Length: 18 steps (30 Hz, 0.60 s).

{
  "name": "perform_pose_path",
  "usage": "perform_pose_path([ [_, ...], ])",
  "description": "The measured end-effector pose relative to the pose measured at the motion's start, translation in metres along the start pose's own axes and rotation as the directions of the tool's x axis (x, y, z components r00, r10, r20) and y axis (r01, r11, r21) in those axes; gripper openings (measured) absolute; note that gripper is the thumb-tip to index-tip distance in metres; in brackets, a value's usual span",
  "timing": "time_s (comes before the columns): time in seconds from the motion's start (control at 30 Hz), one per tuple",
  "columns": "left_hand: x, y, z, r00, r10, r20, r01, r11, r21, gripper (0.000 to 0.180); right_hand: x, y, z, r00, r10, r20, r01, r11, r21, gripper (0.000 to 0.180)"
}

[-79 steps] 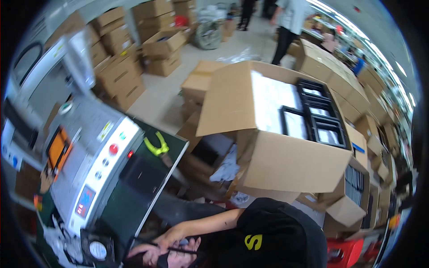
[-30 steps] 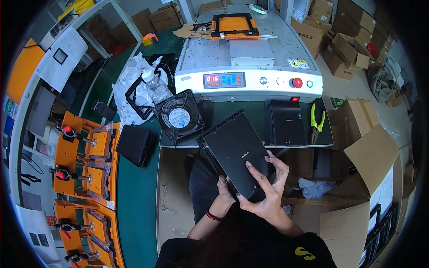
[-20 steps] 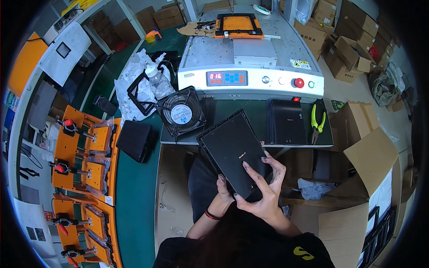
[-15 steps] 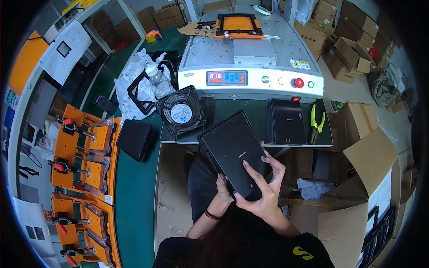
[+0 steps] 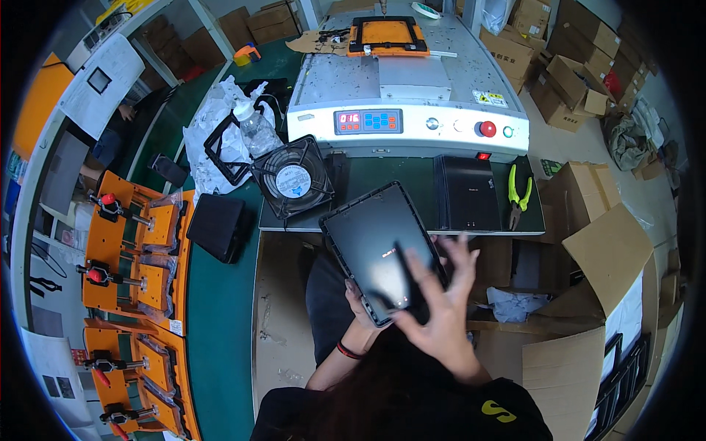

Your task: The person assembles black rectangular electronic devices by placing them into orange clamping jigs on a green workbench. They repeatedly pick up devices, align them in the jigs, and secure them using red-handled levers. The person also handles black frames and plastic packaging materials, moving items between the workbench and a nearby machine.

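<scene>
A flat black panel in a black rectangular frame (image 5: 360, 231) is tilted over my lap, with a bright reflection on its lower half. My left hand (image 5: 360, 320) holds it from the lower left, thumb at the edge and the other fingers mostly hidden beneath. Over the panel's lower right side is my right hand (image 5: 447, 316), its fingers spread and blurred by motion. Whether those fingertips touch the surface I cannot tell. Beyond the panel, several similar black panels (image 5: 471, 195) lie stacked at the bench edge, beside yellow-green pliers (image 5: 519, 197).
A white machine (image 5: 309, 136) with a control panel stands ahead, an orange fixture (image 5: 386, 33) on it. A black fan (image 5: 293, 180) and a black case (image 5: 218, 228) sit to the left, near orange clamp jigs (image 5: 154, 283). Open cardboard boxes (image 5: 610, 264) stand at right.
My right fingers have lifted from their places on the panel and spread. The panel has tilted, so its face now catches a bright reflection. My left hand keeps its hold.
</scene>
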State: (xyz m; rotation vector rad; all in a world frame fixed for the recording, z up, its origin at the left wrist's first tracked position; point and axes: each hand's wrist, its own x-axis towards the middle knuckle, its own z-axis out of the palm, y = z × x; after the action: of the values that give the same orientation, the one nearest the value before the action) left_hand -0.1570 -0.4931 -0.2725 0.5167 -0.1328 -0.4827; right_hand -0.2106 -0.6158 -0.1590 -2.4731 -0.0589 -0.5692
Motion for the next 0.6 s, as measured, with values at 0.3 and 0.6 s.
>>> perform_pose_path([
  [0.3,-0.011,0.054,0.011,0.990,-0.062,-0.125,0.103,0.930,0.353,0.043,0.030,0.041,0.045,0.929,0.244,0.280,-0.369,0.521,0.770,0.040],
  [0.6,-0.061,0.095,0.019,0.772,0.415,-0.482,-0.101,0.828,0.551,0.038,0.063,-0.011,0.109,0.934,-0.113,0.340,-0.239,0.511,0.826,0.039],
])
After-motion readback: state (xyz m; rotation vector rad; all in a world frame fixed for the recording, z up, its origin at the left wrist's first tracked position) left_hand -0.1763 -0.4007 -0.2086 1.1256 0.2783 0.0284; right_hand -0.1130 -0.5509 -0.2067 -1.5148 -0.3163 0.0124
